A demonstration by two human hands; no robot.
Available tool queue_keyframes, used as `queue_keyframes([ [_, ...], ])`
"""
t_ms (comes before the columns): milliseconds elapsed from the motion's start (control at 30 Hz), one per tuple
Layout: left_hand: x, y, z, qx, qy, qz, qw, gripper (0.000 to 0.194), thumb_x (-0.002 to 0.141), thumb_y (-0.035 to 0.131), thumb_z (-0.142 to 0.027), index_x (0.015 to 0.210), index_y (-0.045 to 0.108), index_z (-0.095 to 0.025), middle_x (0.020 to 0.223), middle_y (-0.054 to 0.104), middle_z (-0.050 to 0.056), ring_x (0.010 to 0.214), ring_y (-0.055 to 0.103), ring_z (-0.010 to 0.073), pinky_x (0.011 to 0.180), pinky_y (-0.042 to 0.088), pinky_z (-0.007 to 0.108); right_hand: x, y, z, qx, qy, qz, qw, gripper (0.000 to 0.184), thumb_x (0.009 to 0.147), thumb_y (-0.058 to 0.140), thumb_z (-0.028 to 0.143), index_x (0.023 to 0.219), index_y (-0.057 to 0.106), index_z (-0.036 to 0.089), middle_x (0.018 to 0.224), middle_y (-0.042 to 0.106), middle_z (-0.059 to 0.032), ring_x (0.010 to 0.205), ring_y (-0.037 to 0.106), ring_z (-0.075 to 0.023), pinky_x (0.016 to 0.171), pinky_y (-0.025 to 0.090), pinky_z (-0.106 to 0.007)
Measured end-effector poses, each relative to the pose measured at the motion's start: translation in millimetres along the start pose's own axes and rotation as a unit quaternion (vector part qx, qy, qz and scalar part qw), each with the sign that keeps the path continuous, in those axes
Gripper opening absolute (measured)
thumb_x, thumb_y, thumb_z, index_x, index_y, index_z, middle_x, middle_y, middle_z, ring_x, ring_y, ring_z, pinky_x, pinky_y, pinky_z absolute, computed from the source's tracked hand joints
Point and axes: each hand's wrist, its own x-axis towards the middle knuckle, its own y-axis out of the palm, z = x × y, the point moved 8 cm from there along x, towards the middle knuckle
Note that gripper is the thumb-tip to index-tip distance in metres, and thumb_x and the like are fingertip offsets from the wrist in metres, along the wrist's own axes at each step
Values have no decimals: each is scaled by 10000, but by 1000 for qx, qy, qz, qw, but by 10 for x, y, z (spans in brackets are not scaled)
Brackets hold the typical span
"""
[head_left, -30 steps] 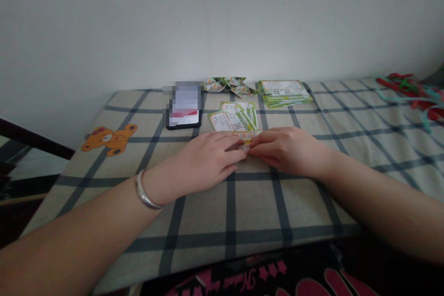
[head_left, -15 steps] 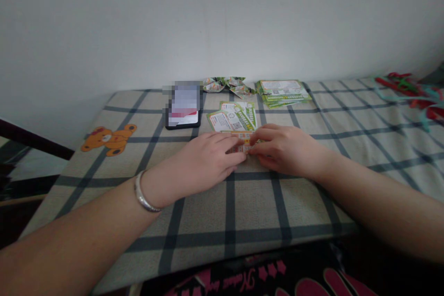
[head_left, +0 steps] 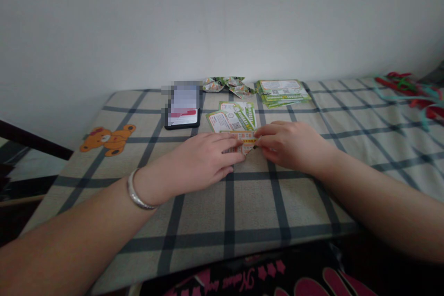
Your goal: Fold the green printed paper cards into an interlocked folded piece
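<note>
A small printed paper card in orange, white and yellow lies on the table between my hands. From the left, my left hand is closed over it, the fingers holding it down and covering much of its left part. My right hand pinches the card's right corner, which is folded up a little and shows a green back. Just beyond, loose green-and-white cards overlap one another. Behind these stand several folded paper pieces with pointed ends.
A stack of green-edged cards lies at the back right. To the left is a phone, its screen partly blurred. A bear sticker is on the checked tablecloth. Red and teal ribbons lie far right; a wall stands behind.
My right hand has drawn slightly right and up with the card's corner, which now shows folded. My left hand has shifted slightly left, leaving more of the card showing.
</note>
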Motion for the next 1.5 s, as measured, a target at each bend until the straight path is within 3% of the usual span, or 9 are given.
queue_keyframes([
  [300, 2, 17, 13, 1, -6, 15, 1000, 286, 894, 585, -219, 1176, 634, -220, 1270, 603, 116, 1167, 591, 277, 983, 512, 448, 1, -9, -29, -49, 42, 34, 997, 176, 860, 555, 214, 840, 729, 198, 900, 727, -32, 793, 665, -211, 557, 362, -309],
  [600, 5, 4, 13, -3, -6, 12, 1000, 283, 889, 592, -226, 1168, 640, -217, 1219, 626, 111, 1143, 601, 264, 983, 510, 442, -13, -5, -73, -40, 55, 44, 997, 237, 882, 526, 215, 958, 749, 193, 1000, 751, -28, 817, 694, -207, 577, 387, -315],
  [833, -5, 13, 25, -2, -10, 8, 1000, 276, 909, 564, -236, 1175, 637, -226, 1212, 629, 101, 1153, 591, 270, 1007, 492, 456, 29, -25, -24, -68, 47, 35, 996, 192, 859, 540, 191, 792, 720, 187, 860, 710, -44, 766, 645, -203, 550, 322, -309],
  [1100, -15, 53, 59, -21, -21, 3, 1000, 294, 913, 566, -237, 1200, 629, -246, 1310, 583, 118, 1209, 567, 278, 1017, 484, 465, 6, -4, -262, 59, 47, 12, 997, 184, 864, 597, 234, 912, 775, 241, 971, 723, -20, 879, 635, -189, 742, 440, -318],
  [1200, -17, 40, 61, -40, -11, -7, 999, 282, 909, 567, -209, 1180, 638, -242, 1332, 575, 107, 1237, 551, 257, 1041, 472, 446, -2, -33, -320, 34, 34, -17, 999, 168, 862, 617, 256, 901, 780, 251, 967, 740, -16, 943, 615, -229, 872, 423, -387],
  [1500, 0, 58, 81, -41, -6, -12, 999, 241, 929, 535, -206, 1141, 648, -225, 1287, 594, 109, 1231, 547, 272, 1041, 473, 477, 28, -63, -170, -11, -13, -37, 999, 172, 866, 572, 195, 845, 743, 191, 929, 737, -55, 953, 602, -235, 840, 434, -367],
])
